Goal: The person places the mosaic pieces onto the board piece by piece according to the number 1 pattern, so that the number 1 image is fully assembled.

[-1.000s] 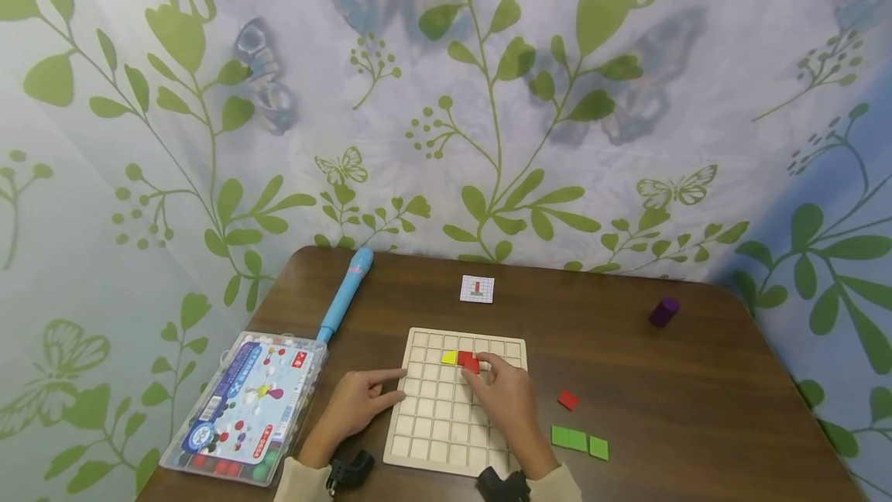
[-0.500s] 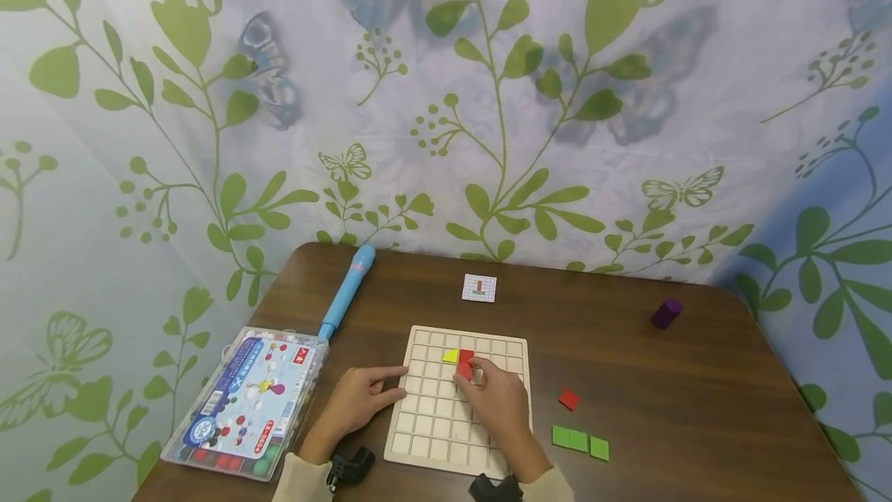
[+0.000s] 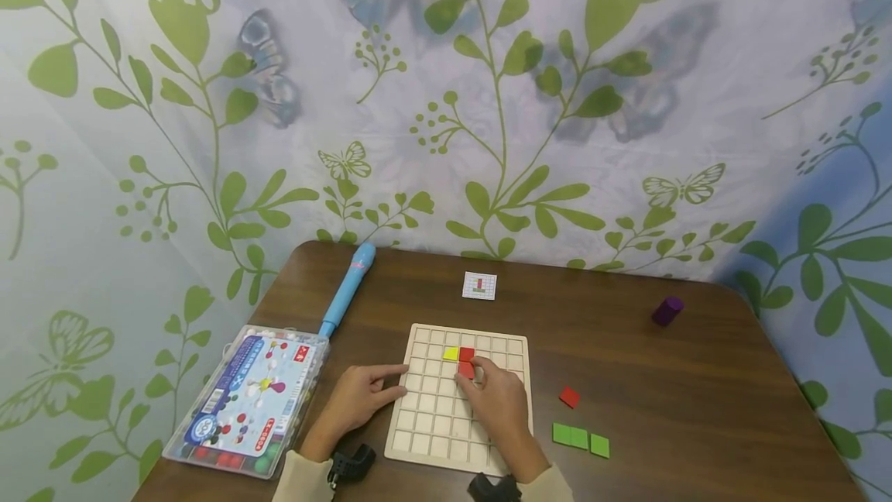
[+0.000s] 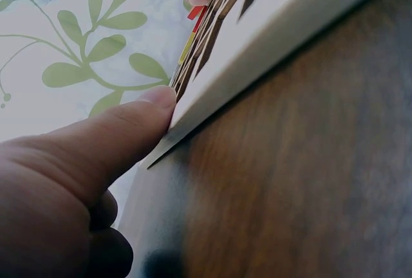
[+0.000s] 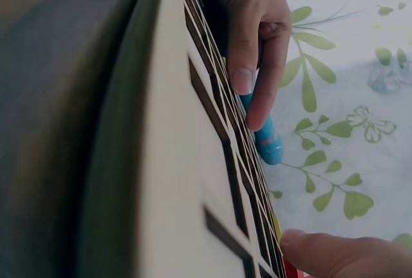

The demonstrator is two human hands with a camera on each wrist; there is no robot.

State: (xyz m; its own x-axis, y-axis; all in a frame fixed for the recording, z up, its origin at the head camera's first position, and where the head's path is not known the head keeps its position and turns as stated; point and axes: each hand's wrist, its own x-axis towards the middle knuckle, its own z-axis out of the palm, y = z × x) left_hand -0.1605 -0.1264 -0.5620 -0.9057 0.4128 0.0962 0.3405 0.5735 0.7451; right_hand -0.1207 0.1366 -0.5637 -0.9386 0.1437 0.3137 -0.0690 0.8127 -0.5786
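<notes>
A pale wooden grid board (image 3: 421, 424) lies on the table in front of me. My left hand (image 3: 358, 396) touches its left edge with thumb and index finger extended. My right hand (image 3: 499, 401) pinches a red square tile (image 3: 465, 370) over the board's upper middle, its thumb at the tile's lower left and index finger at the right. Directly above it on the grid sits another red square tile (image 3: 467, 354), and left of that a yellow tile (image 3: 451, 353) with one slanted or rounded side. The left wrist view shows the pinched red tile (image 4: 195, 12) tilted under a fingertip.
Right of the board lie a loose red tile (image 3: 569, 397) and several green tiles (image 3: 571, 435). A small printed card (image 3: 479, 286) is behind the board. A clear plastic case (image 3: 244, 401), a blue microphone (image 3: 348, 289) and a purple cylinder (image 3: 667, 311) stand around.
My right hand has brought the red tile slightly left and down, from tilted beside the first red tile to squarely below it. The left hand has stayed at the board's edge.
</notes>
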